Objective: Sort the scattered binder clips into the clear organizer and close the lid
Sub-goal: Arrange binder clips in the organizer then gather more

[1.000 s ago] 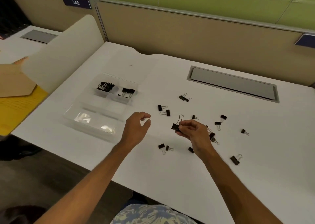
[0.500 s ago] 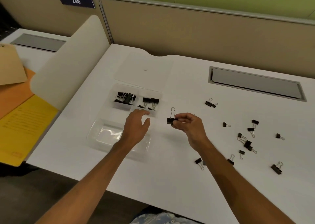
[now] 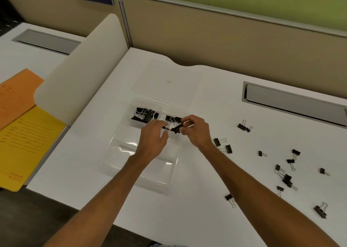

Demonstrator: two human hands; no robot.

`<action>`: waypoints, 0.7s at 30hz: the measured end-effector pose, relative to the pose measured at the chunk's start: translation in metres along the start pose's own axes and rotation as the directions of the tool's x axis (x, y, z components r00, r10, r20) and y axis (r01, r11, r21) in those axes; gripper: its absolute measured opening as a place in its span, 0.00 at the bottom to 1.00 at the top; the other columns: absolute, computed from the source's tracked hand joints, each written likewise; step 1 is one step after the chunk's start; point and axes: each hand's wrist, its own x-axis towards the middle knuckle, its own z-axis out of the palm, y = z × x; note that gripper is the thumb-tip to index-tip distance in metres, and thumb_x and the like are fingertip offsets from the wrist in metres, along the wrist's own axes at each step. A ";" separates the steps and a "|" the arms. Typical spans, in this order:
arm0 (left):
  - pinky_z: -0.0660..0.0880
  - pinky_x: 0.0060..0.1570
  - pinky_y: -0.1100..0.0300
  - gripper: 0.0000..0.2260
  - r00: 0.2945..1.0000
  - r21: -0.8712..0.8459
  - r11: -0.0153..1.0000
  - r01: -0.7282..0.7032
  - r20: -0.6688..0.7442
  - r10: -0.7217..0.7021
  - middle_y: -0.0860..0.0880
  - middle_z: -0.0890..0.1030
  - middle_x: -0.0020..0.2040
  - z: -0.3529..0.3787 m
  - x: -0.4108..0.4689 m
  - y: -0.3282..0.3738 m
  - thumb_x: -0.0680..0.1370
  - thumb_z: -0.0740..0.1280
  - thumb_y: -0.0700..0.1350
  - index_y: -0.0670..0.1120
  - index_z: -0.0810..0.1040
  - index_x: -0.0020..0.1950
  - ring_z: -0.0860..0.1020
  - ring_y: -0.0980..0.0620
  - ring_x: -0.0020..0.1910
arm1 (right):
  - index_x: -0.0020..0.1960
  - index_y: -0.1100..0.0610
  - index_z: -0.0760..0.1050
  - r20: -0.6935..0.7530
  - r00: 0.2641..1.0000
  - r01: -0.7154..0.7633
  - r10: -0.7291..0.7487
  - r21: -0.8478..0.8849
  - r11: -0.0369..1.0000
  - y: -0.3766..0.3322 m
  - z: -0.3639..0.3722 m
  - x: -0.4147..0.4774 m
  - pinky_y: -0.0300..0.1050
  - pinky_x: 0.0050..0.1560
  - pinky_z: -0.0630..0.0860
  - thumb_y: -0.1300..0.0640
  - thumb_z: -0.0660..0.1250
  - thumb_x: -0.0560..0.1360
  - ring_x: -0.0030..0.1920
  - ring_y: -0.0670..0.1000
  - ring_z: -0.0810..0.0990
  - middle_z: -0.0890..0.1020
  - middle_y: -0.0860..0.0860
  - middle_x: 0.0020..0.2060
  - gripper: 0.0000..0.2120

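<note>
1. Folders, orange (image 3: 17, 94) over yellow (image 3: 24, 143), lying flat at far left on the neighbouring surface, past a cream divider panel (image 3: 82, 72).
2. Clear organizer (image 3: 112, 164) on the white bench (image 3: 187, 218), lid (image 3: 167, 79) swung open and lying flat behind it; two far compartments holding black binder clips (image 3: 145, 114), near section bare.
3. Left hand (image 3: 153, 139) over the organizer's middle, fingers loosely curled, grip apart and holding nothing, fingertips just beside the right far compartment.
4. Right hand (image 3: 195, 129) over the organizer's right far corner, grip clamped between thumb and fingers on a black binder clip (image 3: 176, 128) held just above that compartment's pile.
5. Scattered binder clips (image 3: 287, 179) loose on the bench to the right: a pair (image 3: 222, 145) just beside the right forearm, two more (image 3: 244, 127) farther back, a cluster near the right edge, one (image 3: 230, 198) partly hidden by the forearm, one (image 3: 320, 211) alone near the front.
6. Grey cable tray cover (image 3: 293, 102) recessed in the bench at back right.
</note>
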 end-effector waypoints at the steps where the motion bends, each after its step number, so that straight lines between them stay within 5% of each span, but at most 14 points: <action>1: 0.75 0.58 0.50 0.12 1.000 0.000 1.000 0.000 0.001 0.000 0.46 0.80 0.56 0.000 0.003 -0.002 0.77 0.67 0.42 0.45 0.79 0.60 0.77 0.48 0.56 | 0.49 0.54 0.81 0.000 1.000 0.027 -0.027 -0.063 0.998 -0.002 0.005 0.008 0.33 0.39 0.76 0.63 0.75 0.69 0.40 0.47 0.83 0.83 0.48 0.41 0.11; 9: 0.75 0.57 0.48 0.12 0.999 -0.018 1.000 0.013 0.029 -0.013 0.46 0.79 0.56 0.003 0.023 -0.013 0.78 0.66 0.41 0.44 0.78 0.61 0.76 0.47 0.56 | 0.49 0.63 0.81 0.224 0.958 0.268 -0.177 -0.492 0.828 -0.008 0.025 0.047 0.42 0.42 0.73 0.71 0.65 0.71 0.45 0.53 0.79 0.83 0.56 0.46 0.11; 16: 0.73 0.55 0.56 0.11 1.000 -0.033 0.999 -0.004 0.028 0.005 0.45 0.79 0.55 0.005 0.037 -0.010 0.78 0.66 0.40 0.43 0.78 0.60 0.76 0.47 0.55 | 0.50 0.65 0.81 0.260 0.946 0.302 -0.194 -0.494 0.815 -0.006 0.027 0.055 0.48 0.46 0.77 0.72 0.63 0.71 0.46 0.58 0.80 0.83 0.58 0.46 0.11; 21: 0.73 0.57 0.58 0.11 0.999 -0.058 0.998 -0.025 0.020 0.027 0.45 0.80 0.56 0.009 0.038 -0.007 0.78 0.66 0.40 0.43 0.79 0.60 0.76 0.48 0.56 | 0.54 0.64 0.80 0.139 0.959 0.281 -0.247 -0.346 0.895 -0.002 0.008 0.037 0.41 0.43 0.75 0.71 0.61 0.74 0.43 0.52 0.78 0.83 0.57 0.47 0.12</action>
